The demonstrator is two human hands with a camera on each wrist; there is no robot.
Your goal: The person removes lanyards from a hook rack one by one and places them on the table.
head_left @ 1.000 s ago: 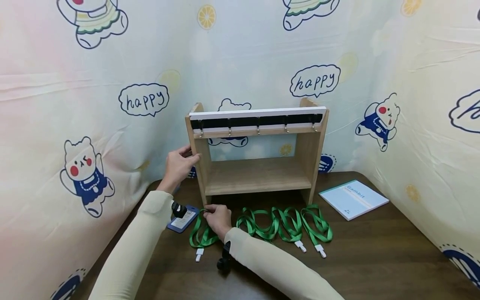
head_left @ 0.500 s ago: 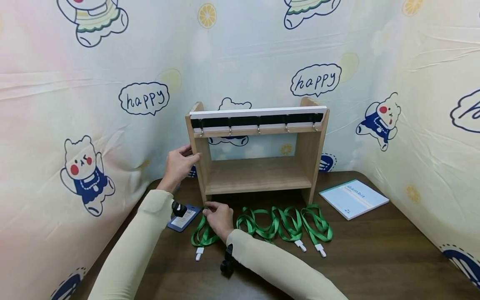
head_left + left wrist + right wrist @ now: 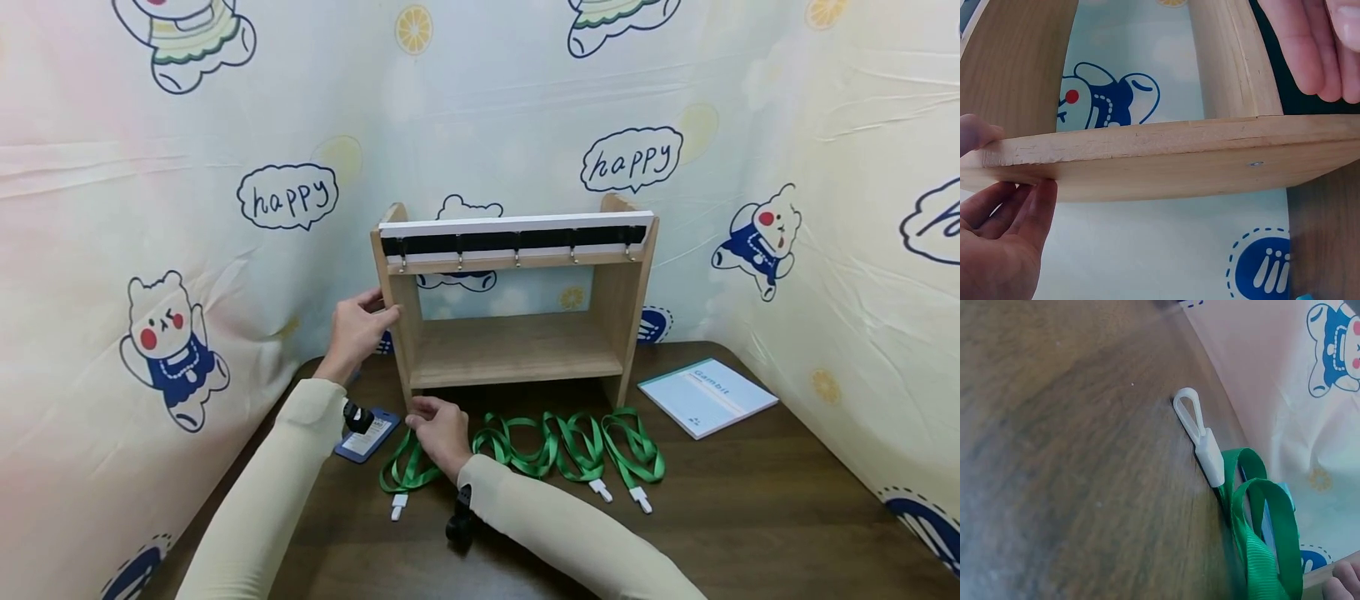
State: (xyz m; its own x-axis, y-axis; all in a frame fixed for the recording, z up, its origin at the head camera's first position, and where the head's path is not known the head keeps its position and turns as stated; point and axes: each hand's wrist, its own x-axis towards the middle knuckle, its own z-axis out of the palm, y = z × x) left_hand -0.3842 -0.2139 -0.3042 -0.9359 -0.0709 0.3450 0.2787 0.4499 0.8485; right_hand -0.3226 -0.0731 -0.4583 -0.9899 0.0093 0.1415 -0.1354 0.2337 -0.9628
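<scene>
My left hand (image 3: 360,331) holds the left side panel of a small wooden shelf (image 3: 517,358). In the left wrist view its thumb lies on one face of the panel (image 3: 1166,159) and its fingers on the other. My right hand (image 3: 442,433) is low at the front foot of that panel, thumb and forefinger at the top of a green lanyard (image 3: 408,477). The lanyard's white clip (image 3: 1210,457) lies on the table in the right wrist view, with green loops rising beside it; the pinch itself is hidden.
Several green lanyards (image 3: 573,450) lie in front of the shelf to the right. A blue badge holder (image 3: 369,437) rests at the left. A white and blue Gambit booklet (image 3: 707,398) lies at the right. Several metal hooks (image 3: 517,258) line the shelf's upper front rail.
My right hand has risen slightly, with the lanyard's loop shifting a little under the fingers while its clip stays put. My left hand keeps its place on the panel.
</scene>
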